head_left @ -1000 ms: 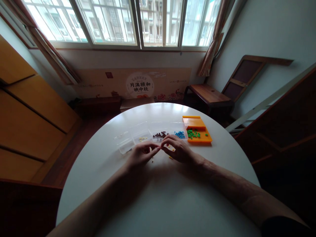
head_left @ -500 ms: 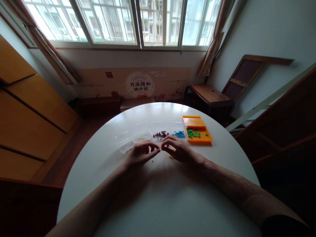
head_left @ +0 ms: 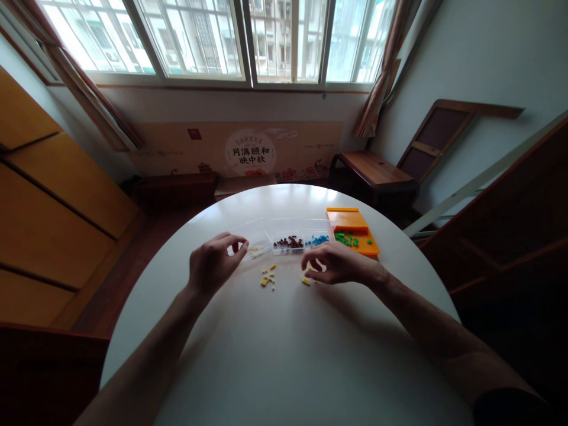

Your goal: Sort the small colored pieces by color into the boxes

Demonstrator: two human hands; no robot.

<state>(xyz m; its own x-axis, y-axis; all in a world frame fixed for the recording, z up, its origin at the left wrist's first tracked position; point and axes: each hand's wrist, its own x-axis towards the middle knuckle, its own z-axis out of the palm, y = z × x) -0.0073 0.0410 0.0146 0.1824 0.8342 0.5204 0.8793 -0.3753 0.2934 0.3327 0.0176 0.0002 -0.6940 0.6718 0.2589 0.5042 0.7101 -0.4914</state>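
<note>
My left hand is closed in a pinch above the left part of a clear plastic box. Whatever its fingertips hold is too small to make out. Beneath them, pale yellow bits lie in a compartment. My right hand hovers low over the table, fingers curved and apart, just above a few small yellow and white bricks. Between the hands lies a loose group of yellow and cream bricks. Dark brown bricks and blue bricks fill neighbouring compartments.
An orange tray with green bricks sits right of the clear box. Everything rests on a round white table. Beyond its far edge stand a wooden chair and a low bench, under a barred window.
My hands have separated from their meeting point. The left went left to the box; the right shifted slightly right, over the yellow bricks. The brick group between them is now uncovered.
</note>
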